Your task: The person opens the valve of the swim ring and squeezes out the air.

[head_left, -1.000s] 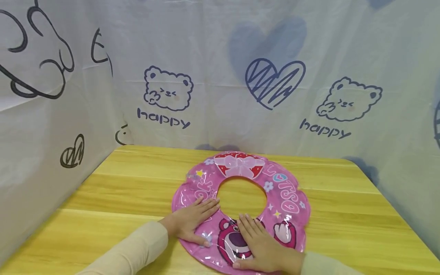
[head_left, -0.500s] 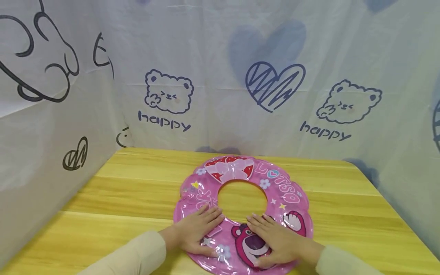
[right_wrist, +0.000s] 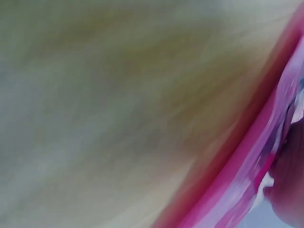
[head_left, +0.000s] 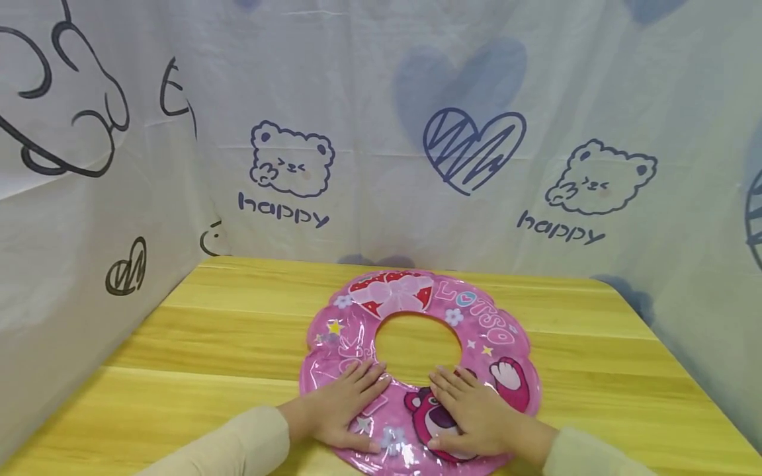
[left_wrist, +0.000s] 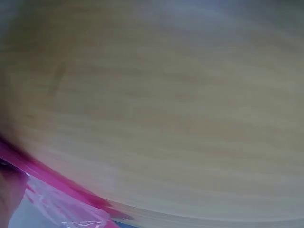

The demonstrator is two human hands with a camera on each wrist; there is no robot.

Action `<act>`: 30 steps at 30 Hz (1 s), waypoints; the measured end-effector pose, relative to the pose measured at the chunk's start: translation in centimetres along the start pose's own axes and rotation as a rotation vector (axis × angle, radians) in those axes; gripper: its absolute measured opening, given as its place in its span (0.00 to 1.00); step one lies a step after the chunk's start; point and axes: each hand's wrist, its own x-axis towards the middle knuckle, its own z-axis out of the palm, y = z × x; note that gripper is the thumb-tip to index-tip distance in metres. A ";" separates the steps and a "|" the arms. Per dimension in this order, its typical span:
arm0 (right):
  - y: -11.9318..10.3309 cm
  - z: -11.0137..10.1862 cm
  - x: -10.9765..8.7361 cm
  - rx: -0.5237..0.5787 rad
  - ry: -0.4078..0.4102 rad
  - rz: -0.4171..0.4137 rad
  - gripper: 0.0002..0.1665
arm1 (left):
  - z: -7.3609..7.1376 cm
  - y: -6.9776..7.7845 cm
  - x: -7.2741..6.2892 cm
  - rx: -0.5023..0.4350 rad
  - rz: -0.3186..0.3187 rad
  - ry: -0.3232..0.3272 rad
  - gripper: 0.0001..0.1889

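Observation:
A pink inflatable swim ring [head_left: 497, 317] with a printed bear, a bow and lettering lies flat on the wooden table. Its outline is puckered and its surface shiny. My left hand [head_left: 342, 406] rests on the ring's near left part, fingers straight and pointing at the hole. On the near right, my right hand [head_left: 473, 413] lies over the bear print with its fingers extended, covering part of it. The left wrist view catches only the ring's pink edge [left_wrist: 61, 185] and a sliver of hand. In the right wrist view the ring's edge [right_wrist: 237, 175] shows beside blurred skin.
The yellow wood-grain table [head_left: 595, 357] extends to both sides of the ring. A white curtain [head_left: 381, 198] with hearts, bears and "happy" lettering hangs behind the table's far edge and along its sides.
The ring has turned clockwise under the hands: the bow moved left and the bear print shifted right. Both hands moved slightly, staying on the ring with fingers straight.

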 end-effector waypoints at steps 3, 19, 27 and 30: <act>-0.1 0.1 -0.1 -0.046 0.003 0.042 0.56 | -0.4 0.6 0.4 -0.055 -0.064 -0.034 0.48; 4.3 -0.7 -1.2 0.067 -0.070 0.118 0.57 | -3.2 4.4 2.0 0.282 -0.031 -0.047 0.42; 5.7 -0.9 -1.5 0.159 -0.051 0.158 0.43 | -4.8 5.2 3.2 0.003 -0.102 -0.099 0.31; 6.0 -0.8 -1.5 0.166 -0.028 0.173 0.39 | -5.5 5.2 3.7 -0.114 -0.156 -0.154 0.32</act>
